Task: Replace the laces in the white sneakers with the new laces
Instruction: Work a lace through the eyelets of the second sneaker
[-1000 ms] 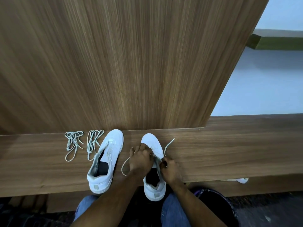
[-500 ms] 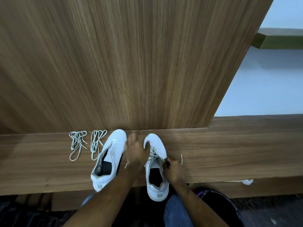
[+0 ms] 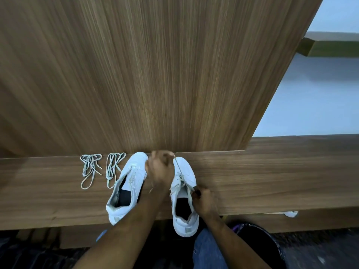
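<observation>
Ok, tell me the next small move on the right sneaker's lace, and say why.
Probably keep drawing the lace up and away with the left hand until its end clears the eyelet. That hand grips the strand, stretched taut above the toe, while the right hand pinches the right sneaker at its side; crossings remain threaded.

Left hand (image 3: 160, 167): motion-blurred; finger positions indistinct.
Left sneaker (image 3: 128, 188): toe edge partly covered by left hand.
White object (image 3: 290, 213): mostly hidden beyond bench (image 3: 272, 181) edge; unidentifiable.
Forearms: cut off at bottom edge.
</observation>
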